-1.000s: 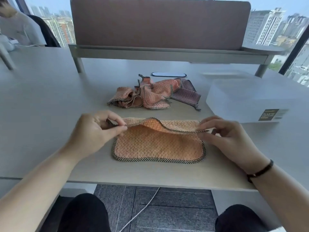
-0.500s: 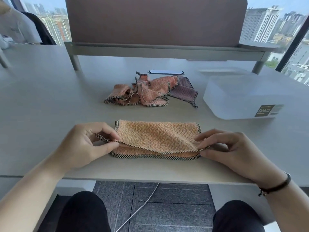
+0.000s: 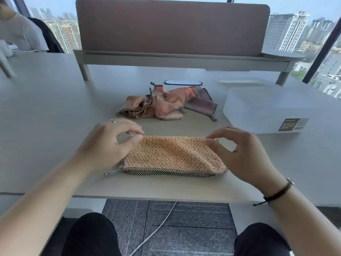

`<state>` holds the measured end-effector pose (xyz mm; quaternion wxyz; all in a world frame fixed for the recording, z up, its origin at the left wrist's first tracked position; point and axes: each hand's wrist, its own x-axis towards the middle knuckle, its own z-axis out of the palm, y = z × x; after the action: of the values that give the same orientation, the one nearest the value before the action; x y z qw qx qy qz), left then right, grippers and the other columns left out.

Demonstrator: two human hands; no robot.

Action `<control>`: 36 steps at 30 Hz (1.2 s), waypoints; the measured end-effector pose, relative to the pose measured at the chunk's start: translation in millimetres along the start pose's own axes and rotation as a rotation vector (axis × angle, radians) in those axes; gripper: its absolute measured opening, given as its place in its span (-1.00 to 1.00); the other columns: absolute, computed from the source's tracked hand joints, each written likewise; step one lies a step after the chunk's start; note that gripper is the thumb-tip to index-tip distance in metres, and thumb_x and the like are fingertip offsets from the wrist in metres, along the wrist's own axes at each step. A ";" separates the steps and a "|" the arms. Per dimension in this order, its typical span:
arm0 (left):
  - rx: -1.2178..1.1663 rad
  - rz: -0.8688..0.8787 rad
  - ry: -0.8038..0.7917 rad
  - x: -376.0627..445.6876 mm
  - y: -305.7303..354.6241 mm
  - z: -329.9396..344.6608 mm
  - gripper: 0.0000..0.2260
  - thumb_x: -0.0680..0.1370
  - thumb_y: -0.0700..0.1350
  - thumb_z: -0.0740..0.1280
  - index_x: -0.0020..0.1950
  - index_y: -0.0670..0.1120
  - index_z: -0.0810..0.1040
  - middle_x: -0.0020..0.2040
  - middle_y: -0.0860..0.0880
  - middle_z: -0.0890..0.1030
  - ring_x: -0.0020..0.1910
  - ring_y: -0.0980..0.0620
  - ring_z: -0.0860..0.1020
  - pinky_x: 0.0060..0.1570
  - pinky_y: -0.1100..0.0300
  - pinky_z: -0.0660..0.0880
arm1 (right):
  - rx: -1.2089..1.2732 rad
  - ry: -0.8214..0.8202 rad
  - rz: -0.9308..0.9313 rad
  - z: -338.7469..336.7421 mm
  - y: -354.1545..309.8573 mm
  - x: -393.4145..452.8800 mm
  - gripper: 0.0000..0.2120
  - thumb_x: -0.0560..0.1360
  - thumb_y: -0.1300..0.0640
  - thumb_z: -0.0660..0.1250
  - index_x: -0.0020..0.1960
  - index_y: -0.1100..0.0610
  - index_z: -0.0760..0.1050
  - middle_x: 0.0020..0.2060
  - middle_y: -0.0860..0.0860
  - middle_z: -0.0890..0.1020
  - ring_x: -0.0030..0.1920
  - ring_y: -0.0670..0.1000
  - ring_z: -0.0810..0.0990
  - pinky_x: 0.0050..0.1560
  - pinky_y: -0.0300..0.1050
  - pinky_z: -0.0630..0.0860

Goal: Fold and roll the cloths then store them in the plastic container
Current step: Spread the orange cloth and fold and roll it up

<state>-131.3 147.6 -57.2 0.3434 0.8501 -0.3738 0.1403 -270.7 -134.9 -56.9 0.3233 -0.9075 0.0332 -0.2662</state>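
Table (image 3: pixel 46 111) carries everything, pale and wide. Plastic container (image 3: pixel 262 108), translucent with a dark label, sits to the right of and beyond the folded orange cloth (image 3: pixel 173 156), which lies flat near the table's front edge. Heap of crumpled pink and mauve cloths (image 3: pixel 166 104) lies straight beyond that folded cloth. Left hand (image 3: pixel 107 143) and right hand (image 3: pixel 241 152) flank it, their fingers loosely curled, tips at its far corners; whether they pinch it I cannot tell.
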 end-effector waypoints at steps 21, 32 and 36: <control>0.444 -0.005 -0.676 21.6 12.4 50.3 -0.25 0.45 0.52 -0.20 0.57 0.25 -0.25 0.60 0.15 -0.25 0.57 0.12 -0.26 0.57 -0.01 -0.19 | -0.501 -0.589 0.140 33.9 7.0 12.6 -0.14 0.40 -0.57 -0.19 0.60 -0.20 -0.17 0.60 -0.17 -0.17 0.58 -0.12 -0.23 0.58 0.03 -0.22; 0.215 0.025 -0.119 28.9 21.3 37.0 -0.72 0.53 0.11 0.35 0.22 0.15 0.61 0.35 0.11 0.54 0.34 0.11 0.43 0.40 0.07 0.33 | -0.008 -0.258 0.020 -1.8 23.9 -18.8 -0.77 0.59 -0.12 0.25 0.14 -0.17 0.63 0.00 -0.24 0.62 0.12 -0.17 0.54 0.21 -0.12 0.45; 0.230 0.003 -0.457 25.8 52.2 65.5 -0.49 0.58 0.35 0.05 0.49 0.23 0.29 0.56 0.11 0.26 0.54 0.11 0.21 0.53 -0.06 0.14 | -0.008 -0.272 0.015 1.1 28.0 -16.6 -0.53 0.53 0.38 0.25 0.02 -0.18 0.68 -0.03 -0.23 0.57 0.08 -0.16 0.54 0.16 -0.31 0.41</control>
<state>-153.1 63.3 -66.9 0.1507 0.8927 -0.4245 -0.0131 -281.3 -152.5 -82.2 0.3230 -0.9362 -0.0032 -0.1382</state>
